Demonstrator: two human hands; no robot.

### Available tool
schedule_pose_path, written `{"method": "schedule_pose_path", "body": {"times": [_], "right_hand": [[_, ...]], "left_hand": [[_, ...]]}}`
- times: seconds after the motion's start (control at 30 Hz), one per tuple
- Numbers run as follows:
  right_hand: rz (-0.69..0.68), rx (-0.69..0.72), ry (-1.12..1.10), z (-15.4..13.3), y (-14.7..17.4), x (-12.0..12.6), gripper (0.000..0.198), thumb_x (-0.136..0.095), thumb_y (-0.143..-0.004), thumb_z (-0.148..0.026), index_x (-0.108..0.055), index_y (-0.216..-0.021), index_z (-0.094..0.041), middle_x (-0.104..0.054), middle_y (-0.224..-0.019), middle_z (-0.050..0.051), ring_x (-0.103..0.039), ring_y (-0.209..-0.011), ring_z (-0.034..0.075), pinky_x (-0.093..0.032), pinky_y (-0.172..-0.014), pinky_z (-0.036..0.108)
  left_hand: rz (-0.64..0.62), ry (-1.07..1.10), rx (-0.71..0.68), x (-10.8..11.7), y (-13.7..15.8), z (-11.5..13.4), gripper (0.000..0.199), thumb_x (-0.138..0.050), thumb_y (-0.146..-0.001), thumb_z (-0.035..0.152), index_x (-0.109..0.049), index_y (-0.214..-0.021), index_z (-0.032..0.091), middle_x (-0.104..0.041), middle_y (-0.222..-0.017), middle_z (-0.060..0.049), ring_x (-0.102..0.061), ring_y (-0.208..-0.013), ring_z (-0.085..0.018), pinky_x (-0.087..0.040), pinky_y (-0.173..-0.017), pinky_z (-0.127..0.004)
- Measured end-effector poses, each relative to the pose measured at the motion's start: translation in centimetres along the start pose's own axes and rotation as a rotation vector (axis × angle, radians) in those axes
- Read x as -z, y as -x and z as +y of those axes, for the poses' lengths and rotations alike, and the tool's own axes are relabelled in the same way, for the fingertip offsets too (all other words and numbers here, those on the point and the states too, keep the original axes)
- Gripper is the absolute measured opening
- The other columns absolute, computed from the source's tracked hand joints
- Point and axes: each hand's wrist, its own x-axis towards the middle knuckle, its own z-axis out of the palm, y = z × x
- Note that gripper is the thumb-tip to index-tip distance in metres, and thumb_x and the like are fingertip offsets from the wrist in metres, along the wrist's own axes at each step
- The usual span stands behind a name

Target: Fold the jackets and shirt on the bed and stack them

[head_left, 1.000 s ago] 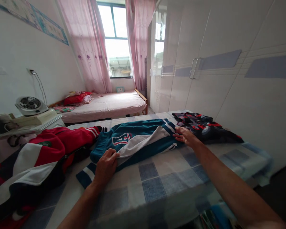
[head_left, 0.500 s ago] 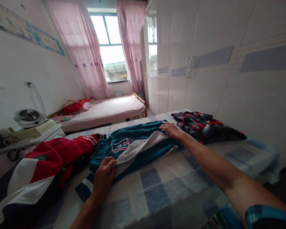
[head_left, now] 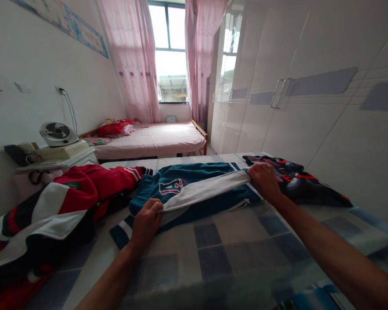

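Note:
A teal sweatshirt [head_left: 200, 172] with a white letter A patch lies partly folded on the checked bedspread [head_left: 181, 262]. Its pale underside, or a pale panel, shows as a long strip stretched across the front. My left hand [head_left: 148, 219] is closed on the near-left end of that strip. At the strip's far-right end, my right hand [head_left: 263, 178] grips the cloth by the striped hem. The fold is pulled straight between both hands. Left of it rests a red, white and black jacket [head_left: 84, 185]; a dark printed garment [head_left: 300, 181] lies just beyond my right hand.
Behind stands a second bed [head_left: 155, 140] with a pink sheet and red bedding. A small fan [head_left: 58, 133] sits on the cabinet at the left. White wardrobe doors [head_left: 278, 120] line the right side. Pink curtains [head_left: 129, 56] frame the window.
My right hand has gone from lying spread on the sweatshirt to gripping its end. The pale strip is now tauter and straighter. The view has swung left.

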Motion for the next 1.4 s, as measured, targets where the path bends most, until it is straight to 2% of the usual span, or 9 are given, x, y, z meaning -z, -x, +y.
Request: {"method": "schedule_pose_path", "body": {"times": [0.13,0.23,0.37,0.6,0.87,0.97,1.07,1.23,1.4], "right_hand": [[-0.121,0.113,-0.078,0.8,5.7,-1.5,0.035,-0.043,-0.071,-0.005,-0.06,-0.098,-0.019,-0.06,-0.109,0.011,-0.049,-0.108,0.024,-0.03,-0.096,0.04],[-0.152,0.123,-0.131,1.3,7.8,-2.0,0.058,-0.046,-0.065,-0.008,-0.05,-0.122,-0.02,-0.052,-0.128,0.009,-0.044,-0.12,0.023,-0.034,-0.096,0.038],[-0.123,0.179,-0.034,1.5,7.2,-2.1,0.067,-0.044,-0.069,-0.006,-0.04,-0.135,-0.02,-0.045,-0.14,0.008,-0.037,-0.128,0.026,-0.031,-0.099,0.045],[-0.117,0.197,-0.007,0.9,5.3,-3.1,0.047,-0.032,-0.085,-0.006,-0.05,-0.127,-0.012,-0.057,-0.127,0.014,-0.056,-0.109,0.024,-0.04,-0.088,0.039],[0.103,0.131,0.026,3.1,2.2,2.6,0.044,-0.039,-0.085,-0.014,-0.051,-0.127,-0.013,-0.059,-0.125,0.014,-0.056,-0.111,0.025,-0.038,-0.092,0.04],[0.205,0.142,0.042,3.8,4.5,4.3,0.046,-0.041,-0.085,-0.016,-0.047,-0.131,-0.013,-0.056,-0.129,0.014,-0.053,-0.116,0.025,-0.035,-0.097,0.041],[0.146,0.189,0.017,3.2,9.6,3.5,0.049,-0.04,-0.083,-0.011,-0.048,-0.13,-0.017,-0.056,-0.129,0.01,-0.053,-0.117,0.024,-0.035,-0.098,0.042],[-0.121,0.167,-0.119,2.9,15.7,0.7,0.061,-0.035,-0.07,-0.002,-0.055,-0.124,-0.022,-0.057,-0.129,0.006,-0.054,-0.116,0.021,-0.043,-0.094,0.04],[-0.143,0.059,-0.281,4.2,11.8,3.7,0.047,-0.038,-0.076,-0.014,-0.061,-0.116,-0.02,-0.062,-0.122,0.007,-0.052,-0.118,0.027,-0.044,-0.096,0.046]], "left_hand": [[-0.119,-0.056,-0.082,0.5,0.4,0.6,0.018,-0.041,-0.079,0.013,-0.057,-0.081,0.02,-0.062,-0.098,-0.006,-0.058,-0.091,-0.02,-0.047,-0.078,-0.032],[-0.232,-0.072,-0.182,1.1,1.4,0.8,0.026,-0.05,-0.08,0.025,-0.06,-0.104,0.022,-0.06,-0.115,-0.007,-0.055,-0.105,-0.024,-0.045,-0.088,-0.039],[-0.26,-0.136,-0.245,1.5,2.1,0.9,0.048,-0.05,-0.08,0.019,-0.049,-0.127,0.026,-0.055,-0.128,-0.008,-0.052,-0.114,-0.025,-0.039,-0.098,-0.044],[-0.328,-0.326,-0.246,1.4,-0.1,1.8,0.039,-0.043,-0.082,0.005,-0.059,-0.113,0.022,-0.067,-0.099,-0.008,-0.063,-0.087,-0.022,-0.048,-0.07,-0.031],[-0.029,-0.3,-0.176,8.1,-6.0,2.0,0.032,-0.045,-0.082,0.013,-0.063,-0.108,0.021,-0.066,-0.104,-0.005,-0.061,-0.097,-0.022,-0.047,-0.073,-0.029],[0.033,-0.253,-0.326,10.3,-4.4,2.6,0.029,-0.044,-0.086,0.017,-0.062,-0.109,0.021,-0.066,-0.104,-0.004,-0.06,-0.097,-0.02,-0.047,-0.078,-0.029],[-0.118,-0.173,-0.416,9.7,0.1,3.2,0.029,-0.041,-0.089,0.016,-0.061,-0.108,0.023,-0.067,-0.099,-0.003,-0.061,-0.091,-0.016,-0.047,-0.073,-0.025],[-0.45,-0.056,-0.299,7.6,5.6,3.9,0.034,-0.046,-0.084,0.012,-0.062,-0.109,0.027,-0.067,-0.101,-0.003,-0.063,-0.086,-0.014,-0.047,-0.075,-0.023],[-0.411,-0.01,-0.022,9.7,2.9,1.6,0.036,-0.046,-0.086,0.042,-0.06,-0.117,0.028,-0.063,-0.118,-0.003,-0.06,-0.103,-0.019,-0.045,-0.088,-0.027]]}}
